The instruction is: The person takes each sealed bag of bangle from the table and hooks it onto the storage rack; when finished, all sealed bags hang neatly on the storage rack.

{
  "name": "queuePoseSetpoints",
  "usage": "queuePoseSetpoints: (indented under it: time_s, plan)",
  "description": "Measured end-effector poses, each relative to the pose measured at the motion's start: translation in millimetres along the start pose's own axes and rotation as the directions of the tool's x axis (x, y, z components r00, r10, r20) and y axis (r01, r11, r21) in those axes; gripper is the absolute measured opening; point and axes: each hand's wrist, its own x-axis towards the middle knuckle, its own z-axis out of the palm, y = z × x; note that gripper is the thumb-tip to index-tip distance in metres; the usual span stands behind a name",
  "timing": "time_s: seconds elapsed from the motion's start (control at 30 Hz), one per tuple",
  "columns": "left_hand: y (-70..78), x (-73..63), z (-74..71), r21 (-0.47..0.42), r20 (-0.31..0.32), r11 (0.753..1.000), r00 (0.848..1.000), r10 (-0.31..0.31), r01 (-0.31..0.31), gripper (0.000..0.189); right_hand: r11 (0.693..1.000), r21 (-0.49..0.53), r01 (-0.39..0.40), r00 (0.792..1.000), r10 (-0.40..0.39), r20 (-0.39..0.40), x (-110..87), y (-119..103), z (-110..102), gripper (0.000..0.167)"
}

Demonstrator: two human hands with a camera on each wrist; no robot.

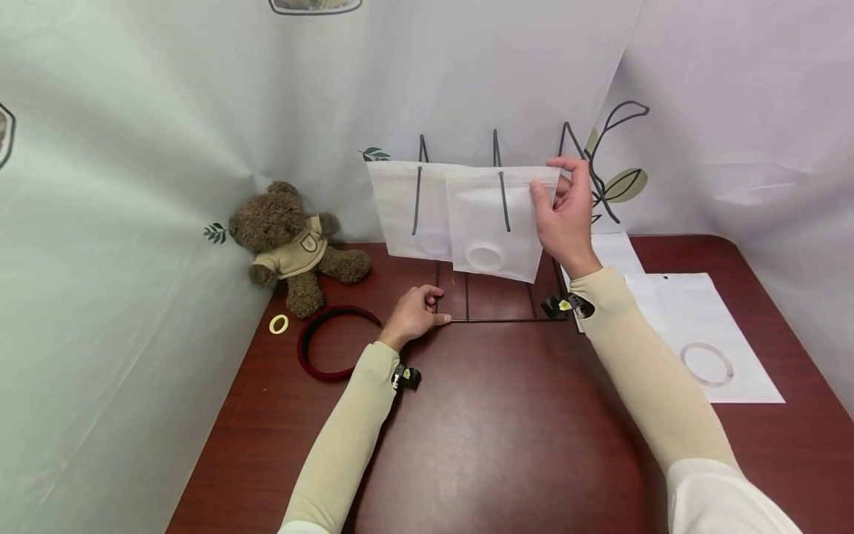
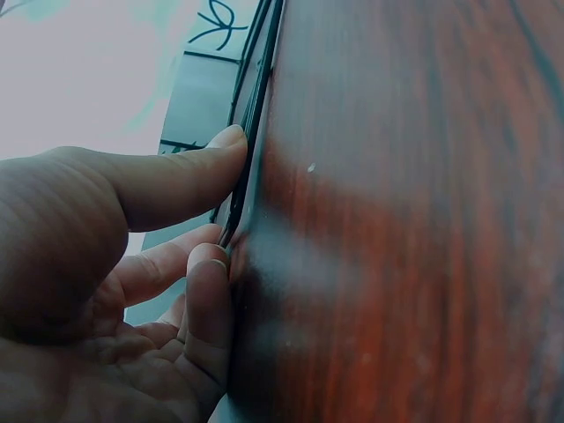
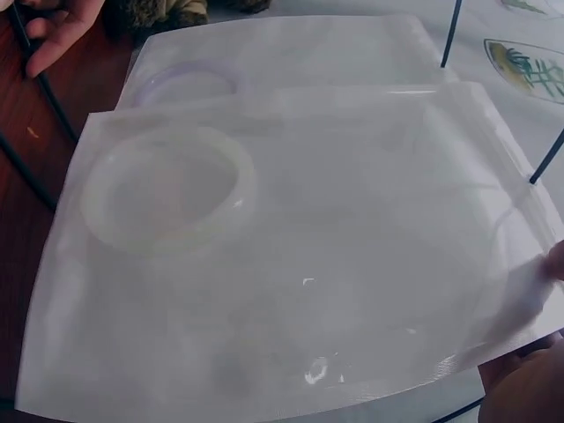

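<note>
A black wire display rack (image 1: pixel 497 320) stands on the table. Its front left base corner is pinched by my left hand (image 1: pixel 411 315); in the left wrist view the thumb (image 2: pixel 189 176) lies against the wire. Two translucent white pouches hang on the rack's prongs. My right hand (image 1: pixel 567 216) pinches the upper right corner of the front pouch (image 1: pixel 490 211), thumb in front, fingers partly hidden behind. That pouch contains a pale bangle (image 3: pixel 247 189). Left of it hangs the other pouch (image 1: pixel 400 200), partly overlapped, with a faint lilac bangle (image 3: pixel 189 75) inside.
A brown teddy bear (image 1: pixel 267 222) sits at the back left. Near it lie a dark red headband (image 1: pixel 303 356) and a small yellow ring (image 1: pixel 271 326). On the right, another white pouch (image 1: pixel 727 319) with a bangle inside lies flat, partly over a white sheet (image 1: pixel 617 248).
</note>
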Motion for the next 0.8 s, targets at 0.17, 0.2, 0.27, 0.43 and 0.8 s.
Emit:
queuePoseSetpoints:
  time_s: [0.17,0.2,0.27,0.43,0.8]
  plan:
    - [1.6,-0.6,-0.6,0.008,0.000,1.000,1.000,-0.003,0.003,0.053,0.999,0.020,-0.037,0.999,0.037,0.015,-2.1,1.1,-4.0,0.035]
    - [1.5,-0.6,-0.5,0.008,-0.001,1.000,1.000,-0.004,0.004,0.053,0.999,0.016,-0.038,0.999,0.038,0.020,-2.7,2.1,-5.1,0.036]
    - [1.4,-0.5,-0.2,0.009,-0.003,1.000,1.000,-0.006,0.006,0.053,0.999,0.013,-0.047,0.998,0.046,0.034,-3.9,5.0,-7.5,0.037]
    - [1.2,0.6,0.4,0.009,0.000,1.000,1.000,-0.001,0.001,0.053,0.996,-0.057,-0.067,0.997,0.068,0.027,-9.7,11.9,-15.5,0.032]
    - [0.7,3.1,2.3,0.013,-0.005,1.000,1.000,0.005,-0.005,0.052,0.971,-0.198,-0.132,0.990,0.139,0.022,-28.0,42.5,-62.2,0.023]
